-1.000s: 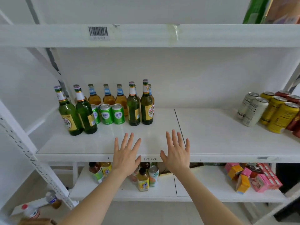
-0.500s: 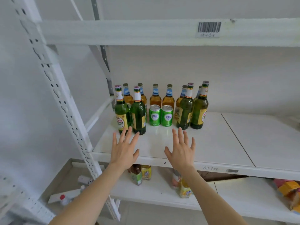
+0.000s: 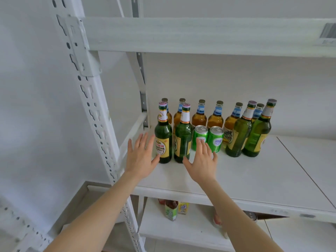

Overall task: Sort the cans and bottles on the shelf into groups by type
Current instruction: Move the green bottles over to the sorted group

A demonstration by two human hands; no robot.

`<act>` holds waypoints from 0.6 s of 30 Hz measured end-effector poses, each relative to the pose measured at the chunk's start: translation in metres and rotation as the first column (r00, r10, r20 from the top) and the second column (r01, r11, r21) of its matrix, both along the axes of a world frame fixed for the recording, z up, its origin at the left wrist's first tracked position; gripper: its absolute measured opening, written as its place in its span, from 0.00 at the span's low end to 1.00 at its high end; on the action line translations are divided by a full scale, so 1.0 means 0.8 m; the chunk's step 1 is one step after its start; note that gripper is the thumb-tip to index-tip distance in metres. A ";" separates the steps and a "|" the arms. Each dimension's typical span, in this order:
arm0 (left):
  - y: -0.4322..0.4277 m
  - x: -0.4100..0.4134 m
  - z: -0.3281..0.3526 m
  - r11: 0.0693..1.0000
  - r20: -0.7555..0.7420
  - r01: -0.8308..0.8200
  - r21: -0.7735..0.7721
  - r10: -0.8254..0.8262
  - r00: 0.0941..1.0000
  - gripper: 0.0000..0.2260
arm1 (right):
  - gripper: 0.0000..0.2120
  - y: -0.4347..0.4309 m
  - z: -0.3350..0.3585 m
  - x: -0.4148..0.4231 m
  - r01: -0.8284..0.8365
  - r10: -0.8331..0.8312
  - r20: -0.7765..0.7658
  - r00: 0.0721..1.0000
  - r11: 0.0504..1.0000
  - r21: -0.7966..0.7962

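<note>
Spanning the view, the shelf (image 3: 245, 179) carries everything near its back-left corner: amber bottles (image 3: 199, 117) along the back edge, green bottles (image 3: 163, 140) in two split pairs in front, and two cans (image 3: 215, 140) between the pairs. The left hand (image 3: 140, 160) hovers beside the leftmost green bottle with its fingers spread, and the right hand (image 3: 203, 166), equally spread and empty, reaches toward the cans. Grip bodies low and lift clear, since neighbours crowd close.

Probably a shop stockroom: white slotted-steel racking (image 3: 94, 110), a blurred barcode label (image 3: 328, 33) on the beam above bottled drinks (image 3: 182, 137).
</note>
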State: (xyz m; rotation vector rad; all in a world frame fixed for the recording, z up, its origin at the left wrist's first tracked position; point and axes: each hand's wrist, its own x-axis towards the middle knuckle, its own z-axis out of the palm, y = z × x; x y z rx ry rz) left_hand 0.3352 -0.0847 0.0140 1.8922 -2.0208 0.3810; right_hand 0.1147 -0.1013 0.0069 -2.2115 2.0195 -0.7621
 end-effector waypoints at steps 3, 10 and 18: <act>-0.034 0.006 0.002 1.000 -0.188 0.027 0.000 -0.027 0.982 0.34 | 0.42 -0.029 -0.008 0.011 -0.011 0.003 0.136 0.991 0.998 0.055; -0.104 -0.008 0.028 0.975 -0.718 0.223 0.005 -0.152 0.679 0.27 | 0.34 -0.081 -0.020 0.029 -0.177 0.068 0.705 0.706 0.981 0.082; -0.124 -0.016 0.042 0.932 -0.916 0.358 0.054 -0.096 0.389 0.15 | 0.35 -0.106 -0.022 0.026 -0.225 0.082 0.754 0.652 0.970 0.089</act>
